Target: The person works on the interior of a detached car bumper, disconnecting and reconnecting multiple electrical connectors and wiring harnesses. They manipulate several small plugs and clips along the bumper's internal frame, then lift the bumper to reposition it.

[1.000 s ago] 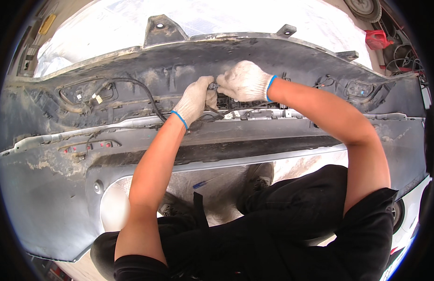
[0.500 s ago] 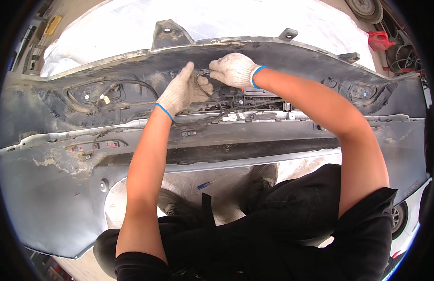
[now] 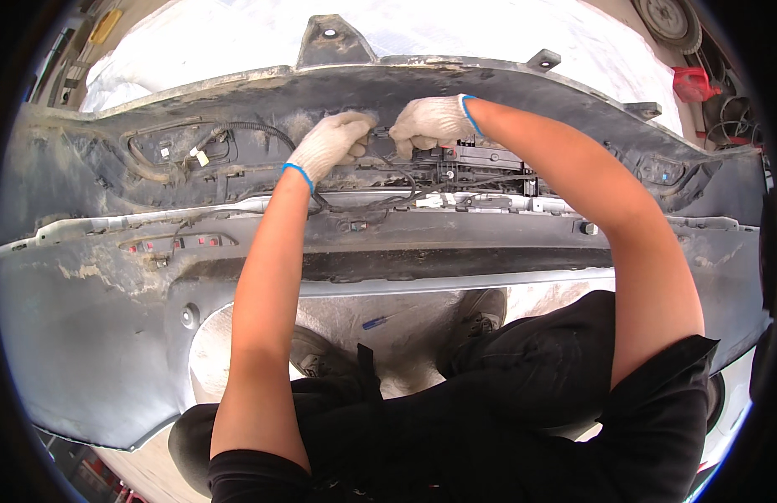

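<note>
A large grey plastic bumper cover lies before me, inner side showing, with black wiring and fittings along it. My left hand, in a white knit glove, has its fingers curled beside a small dark connector near the middle; what they grip is partly hidden. My right hand, gloved alike, pinches at that connector from the right, fingertips bent down. Just right and below sits a black bracket strip with small fittings.
Beyond the bumper is white sheeting, with a wheel and red jug at upper right. A yellow object is upper left. Below the bumper, a blue-handled tool lies on the floor between my shoes.
Both hands moved up from the bracket with the connector, separating slightly, then drew closer again. My left fingers have curled in since half a second ago; my right fingers now bend downward.
</note>
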Demonstrator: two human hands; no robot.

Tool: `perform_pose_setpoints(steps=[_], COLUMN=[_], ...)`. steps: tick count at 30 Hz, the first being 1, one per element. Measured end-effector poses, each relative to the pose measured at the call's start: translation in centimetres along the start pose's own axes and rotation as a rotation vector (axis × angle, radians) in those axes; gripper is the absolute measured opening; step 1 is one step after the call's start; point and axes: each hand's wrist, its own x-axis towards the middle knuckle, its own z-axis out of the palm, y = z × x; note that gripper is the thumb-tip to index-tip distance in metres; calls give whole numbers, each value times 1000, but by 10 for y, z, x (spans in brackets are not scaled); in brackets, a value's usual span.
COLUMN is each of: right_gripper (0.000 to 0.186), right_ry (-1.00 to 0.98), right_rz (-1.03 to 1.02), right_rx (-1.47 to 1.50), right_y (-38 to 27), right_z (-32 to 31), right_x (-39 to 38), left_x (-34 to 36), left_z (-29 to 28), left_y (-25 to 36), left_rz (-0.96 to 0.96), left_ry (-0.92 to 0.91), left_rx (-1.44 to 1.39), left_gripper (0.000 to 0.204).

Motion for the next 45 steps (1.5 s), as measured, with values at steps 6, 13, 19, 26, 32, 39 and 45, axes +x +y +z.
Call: perform_pose_setpoints(steps=[6,13,19,26,32,39,45], right_gripper=[37,29,29,36,39,41,33], right_ry=[21,188,260,542,578,626,392], right_rz=[-1,-20,-7,-77,-72,-71,-129], right_rx=[50,-75,-155,-592,-786,-882,-884], right_y=[5,8,3,46,57,52,34], right_z=[-1,-6,-9,-8,-7,-1,22], right_x=[-4,-14,-22,-4,-17,-32,-36], left_x=[13,16,17,23,20,23,20], left_z=[10,10,9,12,5,-9,-6], left_y=[-9,-14,-15,-20,-18,-22,-21], left_rz=[3,55,64,70,36,-43,-72], left_ry=[-85,-76,-114,29,175,200,223], left_rx=[-139,-378,-500,-539,-317,-185,-130], left_gripper=[42,43,43,47,47,42,39])
